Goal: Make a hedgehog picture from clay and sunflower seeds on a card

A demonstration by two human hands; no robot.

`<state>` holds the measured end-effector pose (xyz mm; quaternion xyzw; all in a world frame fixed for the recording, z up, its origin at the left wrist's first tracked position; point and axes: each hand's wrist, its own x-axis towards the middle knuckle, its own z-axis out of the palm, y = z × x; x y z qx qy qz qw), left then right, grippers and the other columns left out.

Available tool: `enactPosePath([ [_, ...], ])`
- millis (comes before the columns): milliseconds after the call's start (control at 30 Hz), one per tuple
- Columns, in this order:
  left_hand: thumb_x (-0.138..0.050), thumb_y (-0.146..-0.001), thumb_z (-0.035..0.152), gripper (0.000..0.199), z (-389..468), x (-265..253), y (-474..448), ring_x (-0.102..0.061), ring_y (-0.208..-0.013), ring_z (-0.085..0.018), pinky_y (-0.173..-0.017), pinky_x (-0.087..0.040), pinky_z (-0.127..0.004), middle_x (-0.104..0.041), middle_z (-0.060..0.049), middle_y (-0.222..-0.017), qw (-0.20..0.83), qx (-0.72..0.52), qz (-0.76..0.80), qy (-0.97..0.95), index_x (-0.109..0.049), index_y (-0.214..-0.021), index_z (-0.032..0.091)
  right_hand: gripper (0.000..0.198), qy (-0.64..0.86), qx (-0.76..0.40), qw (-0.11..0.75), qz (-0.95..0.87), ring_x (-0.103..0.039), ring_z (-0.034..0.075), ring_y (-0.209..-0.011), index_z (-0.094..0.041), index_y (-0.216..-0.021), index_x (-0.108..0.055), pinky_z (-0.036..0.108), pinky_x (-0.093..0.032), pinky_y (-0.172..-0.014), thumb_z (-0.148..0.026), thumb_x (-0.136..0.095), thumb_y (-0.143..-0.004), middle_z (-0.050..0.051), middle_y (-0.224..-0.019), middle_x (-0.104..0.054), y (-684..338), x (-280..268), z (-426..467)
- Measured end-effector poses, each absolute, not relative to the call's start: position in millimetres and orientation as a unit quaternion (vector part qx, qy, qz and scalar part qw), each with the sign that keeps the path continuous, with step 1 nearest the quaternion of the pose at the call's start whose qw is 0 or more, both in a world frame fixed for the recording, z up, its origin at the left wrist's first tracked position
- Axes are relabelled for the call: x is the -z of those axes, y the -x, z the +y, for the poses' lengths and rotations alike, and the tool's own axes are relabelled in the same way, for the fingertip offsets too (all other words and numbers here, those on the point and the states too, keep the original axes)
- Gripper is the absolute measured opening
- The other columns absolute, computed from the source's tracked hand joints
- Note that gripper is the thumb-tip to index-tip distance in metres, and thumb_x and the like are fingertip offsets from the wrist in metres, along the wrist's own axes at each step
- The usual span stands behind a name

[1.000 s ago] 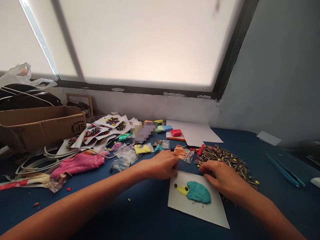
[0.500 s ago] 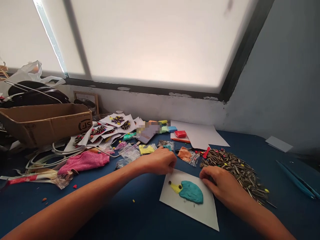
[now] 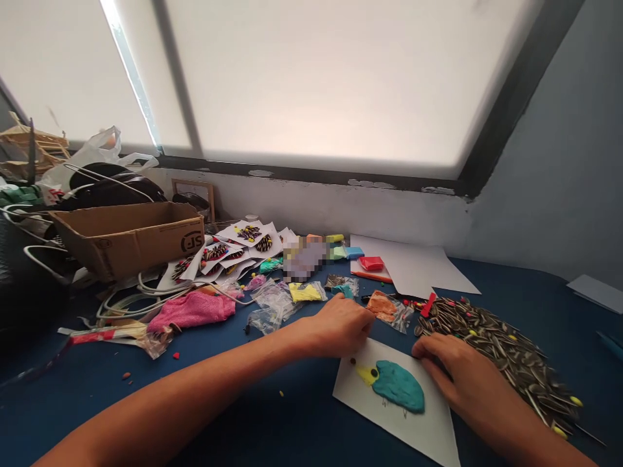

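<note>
View turned left, paper clipped, tweezers cropped

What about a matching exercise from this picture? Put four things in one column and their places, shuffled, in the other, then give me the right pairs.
Things
1. Flat teal clay-like shape
2. Shiny red rectangular packet
3. Fuzzy pink fabric piece
4. Spread heap of dark striped seeds

Places
A. In front of the open brown cardboard box
B. Just to the right of the right hand
C. On the small white card
D. At the back, on large white paper

Right pairs: 1-C, 2-D, 3-A, 4-B
</note>
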<state>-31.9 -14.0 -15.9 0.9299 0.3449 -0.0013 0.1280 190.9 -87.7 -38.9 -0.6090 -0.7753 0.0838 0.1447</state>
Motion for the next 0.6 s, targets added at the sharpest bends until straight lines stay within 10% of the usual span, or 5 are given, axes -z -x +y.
enactPosePath([
  [600,-0.061,-0.078,0.009,0.017,-9.2,35.4,24.5,-0.067,-0.087,-0.026,-0.085,-0.043,-0.04,-0.073,-0.011,-0.094,0.083,-0.006,0.316,-0.945,-0.06,-0.093,0.016,0.05,0.589,0.084,0.273,-0.756,-0.05,0.017,-0.038,-0.029,-0.054,-0.036,0.03,-0.037,-0.038,-0.059,-0.038,-0.093,0.001,-0.047,-0.05,-181.5,40.6,-88.4],
])
